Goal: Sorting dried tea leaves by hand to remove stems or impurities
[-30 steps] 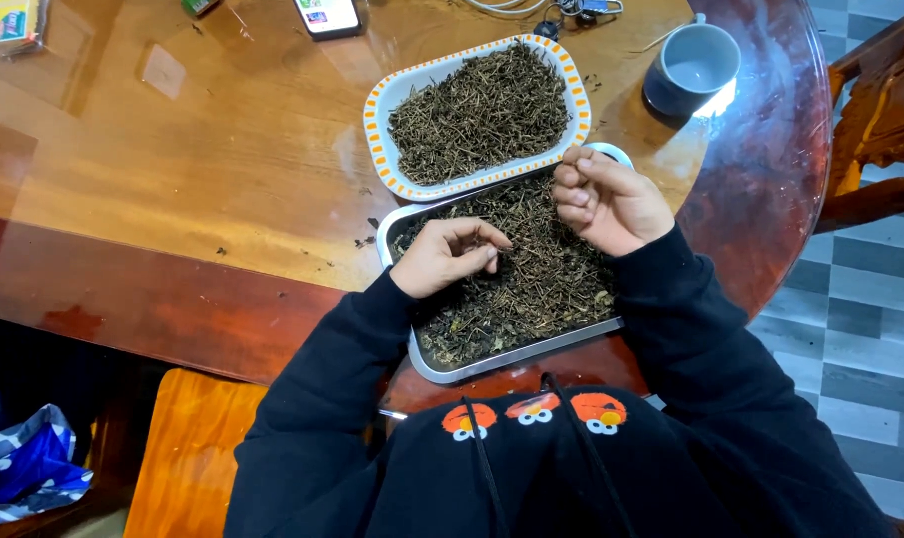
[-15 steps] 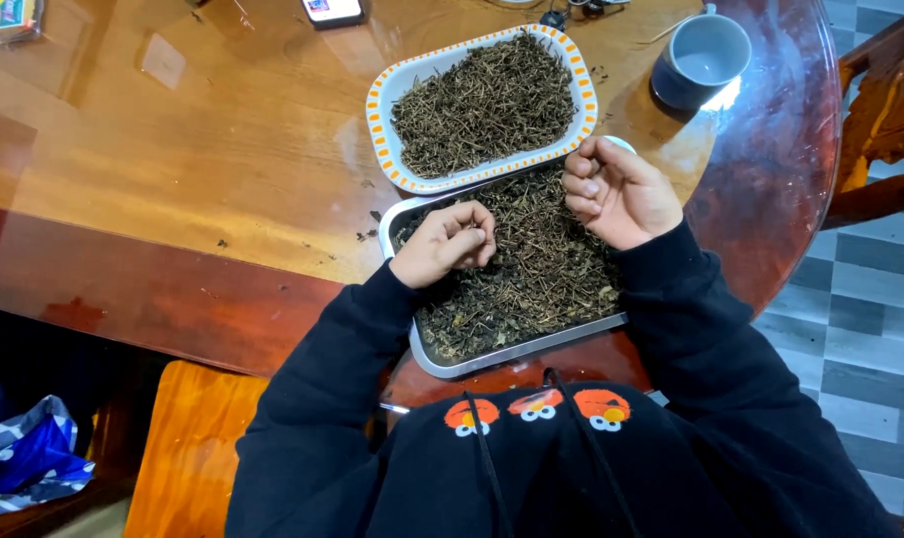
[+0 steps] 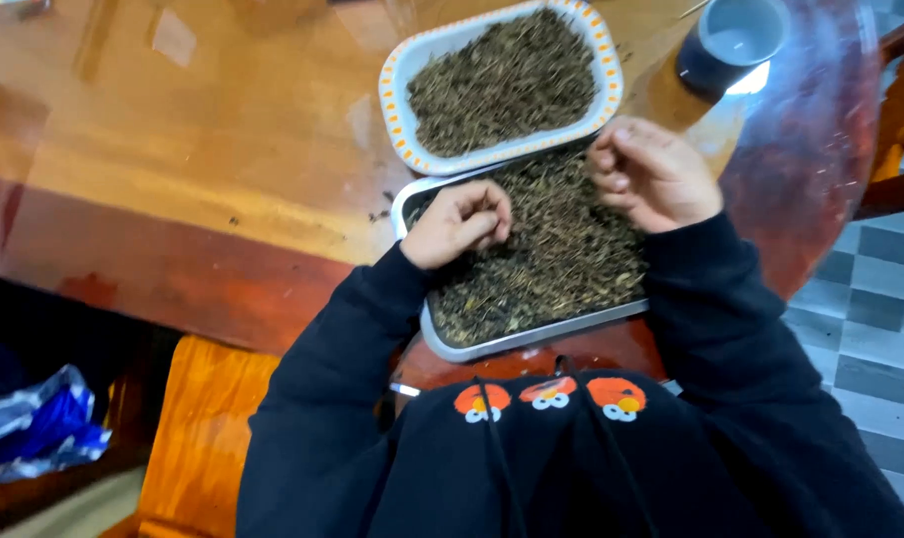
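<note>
A metal tray (image 3: 532, 336) full of dark dried leaves and stems lies at the near edge of the wooden table (image 3: 173, 149). My left hand (image 3: 459, 224) rests curled on the leaves at the tray's left side, fingertips pinched into them. My right hand (image 3: 651, 176) hovers over the tray's far right part, fingers bent together around a few bits. Just beyond stands a white oval dish (image 3: 397, 115) with an orange-dotted rim, heaped with similar sorted dried leaves.
A dark grey cup (image 3: 731, 45) stands at the table's far right. A wooden chair (image 3: 896, 130) is at the right over grey floor tiles. An orange wooden seat (image 3: 198, 428) and a blue and white plastic bag (image 3: 33, 423) lie below at the left.
The view has shifted slightly. My left hand has curled tighter on the leaves, and my right hand stays raised near the dish's rim with small finger movements.
</note>
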